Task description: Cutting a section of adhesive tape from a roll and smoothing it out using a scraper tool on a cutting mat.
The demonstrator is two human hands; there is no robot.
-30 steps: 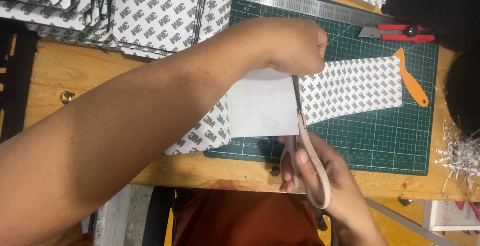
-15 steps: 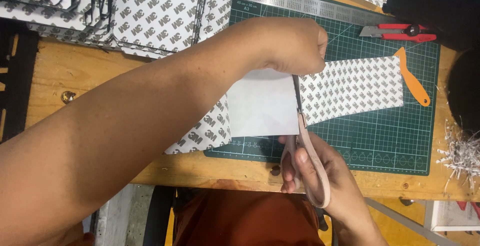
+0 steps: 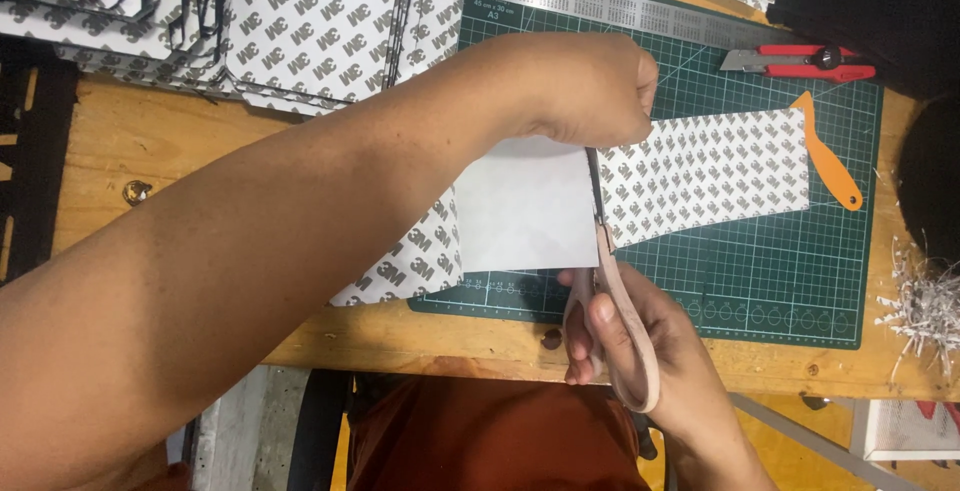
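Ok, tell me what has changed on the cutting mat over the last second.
Nothing has visibly changed. The right hand still holds the scissors at the white sheet, the left hand still pins that sheet down, and the knife and orange tool lie where they were.

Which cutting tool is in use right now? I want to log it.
The pink-handled scissors, held in the right hand and slicing the patterned sheet. The red utility knife lies untouched on the green mat.

Sheet (image 3: 525, 201) on cutting mat (image 3: 780, 271), knife (image 3: 800, 61) behind.
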